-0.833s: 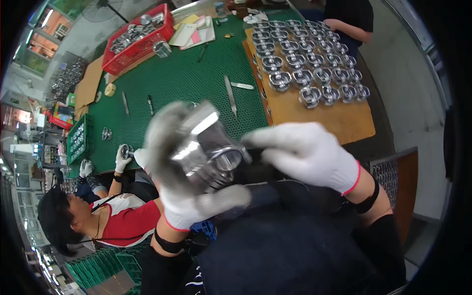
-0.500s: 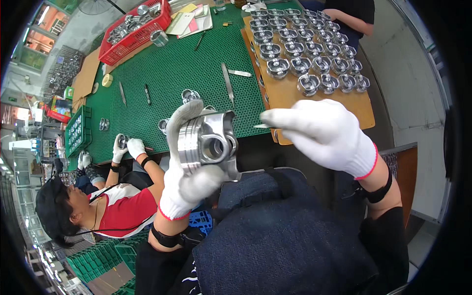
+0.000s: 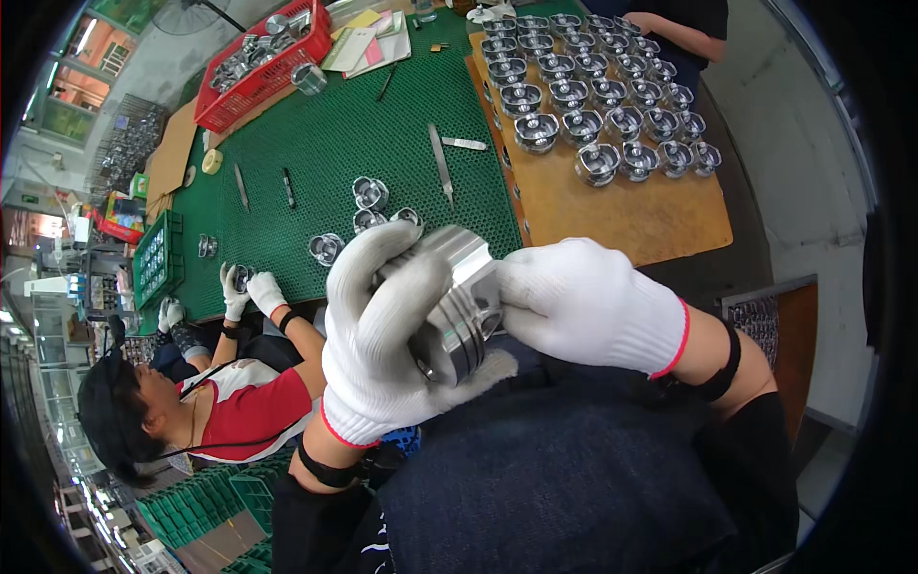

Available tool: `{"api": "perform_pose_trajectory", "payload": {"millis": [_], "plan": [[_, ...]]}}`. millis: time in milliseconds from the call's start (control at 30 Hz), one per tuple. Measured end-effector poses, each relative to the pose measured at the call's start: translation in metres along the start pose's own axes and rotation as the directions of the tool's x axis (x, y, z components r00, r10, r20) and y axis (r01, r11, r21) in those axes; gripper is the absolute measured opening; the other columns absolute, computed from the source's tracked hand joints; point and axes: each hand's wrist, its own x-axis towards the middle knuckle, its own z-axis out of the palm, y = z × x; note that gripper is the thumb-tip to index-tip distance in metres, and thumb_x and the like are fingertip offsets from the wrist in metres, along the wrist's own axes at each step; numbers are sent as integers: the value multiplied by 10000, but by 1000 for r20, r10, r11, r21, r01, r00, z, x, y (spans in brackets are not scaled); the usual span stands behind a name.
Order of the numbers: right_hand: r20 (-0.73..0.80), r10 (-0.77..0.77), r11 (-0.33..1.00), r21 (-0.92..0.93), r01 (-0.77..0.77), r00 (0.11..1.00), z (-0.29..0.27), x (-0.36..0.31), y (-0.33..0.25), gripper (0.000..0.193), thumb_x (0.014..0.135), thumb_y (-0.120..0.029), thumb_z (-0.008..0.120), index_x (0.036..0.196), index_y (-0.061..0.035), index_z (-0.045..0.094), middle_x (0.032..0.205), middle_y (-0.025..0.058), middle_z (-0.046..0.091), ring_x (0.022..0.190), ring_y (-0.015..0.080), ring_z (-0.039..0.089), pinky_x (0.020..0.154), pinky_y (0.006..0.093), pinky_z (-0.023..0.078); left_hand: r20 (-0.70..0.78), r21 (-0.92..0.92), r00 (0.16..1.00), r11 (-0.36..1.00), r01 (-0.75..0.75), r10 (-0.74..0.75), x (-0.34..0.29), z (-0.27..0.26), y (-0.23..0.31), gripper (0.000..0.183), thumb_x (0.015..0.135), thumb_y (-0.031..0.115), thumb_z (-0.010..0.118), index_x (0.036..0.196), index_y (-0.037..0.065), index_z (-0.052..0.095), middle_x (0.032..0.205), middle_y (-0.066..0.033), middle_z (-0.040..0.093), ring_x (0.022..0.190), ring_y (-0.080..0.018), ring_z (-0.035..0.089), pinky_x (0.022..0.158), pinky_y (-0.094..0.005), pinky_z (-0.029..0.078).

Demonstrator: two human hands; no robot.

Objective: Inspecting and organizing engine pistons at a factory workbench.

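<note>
Green perforated matting covers the worktable (image 3: 382,139), with a red basket (image 3: 251,98) of metal parts along its far edge and a sheaf of papers (image 3: 352,53) just beside that. At the table's right edge lies a wooden board (image 3: 631,234), bearing rows of shiny pistons (image 3: 624,124) from its far edge toward the middle; its near edge and near right corner are bare.

Just beyond the table's near edge, above the wearer's dark apron (image 3: 564,469), the left hand (image 3: 378,325), in a white glove, is clamped around a single piston (image 3: 473,273), fingers over the top and thumb beneath. This piston is tilted, its ringed end facing down toward the apron. The right hand (image 3: 593,301), gloved too, has its fingers drawn together against the piston's side, by the pin hole; whether they pinch anything cannot be told.

Near the table's near edge, four loose pistons (image 3: 370,193) stand close together beyond the left hand. A long flat file (image 3: 441,167) and a short pale tool (image 3: 465,144) lie toward the board. Left of the wearer, a co-worker in a red and white shirt (image 3: 251,411) holds a small metal part (image 3: 243,278) in gloved hands by the near edge.
</note>
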Motion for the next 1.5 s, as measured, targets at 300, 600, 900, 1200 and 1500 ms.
{"api": "perform_pose_trajectory", "payload": {"millis": [300, 600, 900, 1200, 1500], "plan": [[-380, 292, 839, 542, -45, 878, -8, -5, 26, 298, 887, -47, 546, 1170, 8, 617, 932, 84, 674, 784, 130, 630, 727, 262, 510, 334, -934, 708, -316, 163, -622, 12, -6, -10, 1025, 706, 736, 606, 1361, -9, 354, 1296, -263, 471, 1120, -401, 557, 840, -416, 557], [-190, 458, 826, 453, -336, 869, 19, -10, 58, 302, 871, -13, 531, 1156, 19, 625, 1002, 111, 673, 808, 126, 644, 742, 252, 510, 374, -740, 757, -664, -105, -536, -4, -8, -55, 918, 773, 680, 571, 1374, 24, 346, 1366, -302, 365, 1171, -448, 497, 825, -438, 575], [-110, 548, 820, 268, -506, 829, 42, -12, 68, 292, 847, -41, 565, 1126, -16, 649, 1003, 143, 685, 823, 188, 680, 781, 288, 523, 548, -835, 106, -536, 123, -830, -128, 31, -192, 307, 1009, 328, 320, 1089, 129, 540, 1031, -76, 620, 913, -221, 612, 592, -369, 536], [-173, 782, 615, 374, -694, 599, 70, -26, 50, 305, 841, -44, 563, 1134, -11, 644, 1048, 148, 679, 851, 187, 677, 798, 286, 526, 145, -966, -166, -176, 190, -975, -144, 66, -401, 224, 979, 246, 430, 958, 138, 625, 933, -27, 665, 755, -172, 633, 640, -325, 542], [-228, 815, 579, 346, -738, 533, 68, -41, 51, 292, 879, -134, 563, 1144, -32, 631, 1020, 152, 673, 879, 241, 674, 816, 321, 513, -3, -138, 376, 373, 917, -926, -294, 61, -511, 235, 909, 218, 574, 1117, 116, 614, 1027, -12, 636, 822, -158, 604, 736, -306, 495]]}}
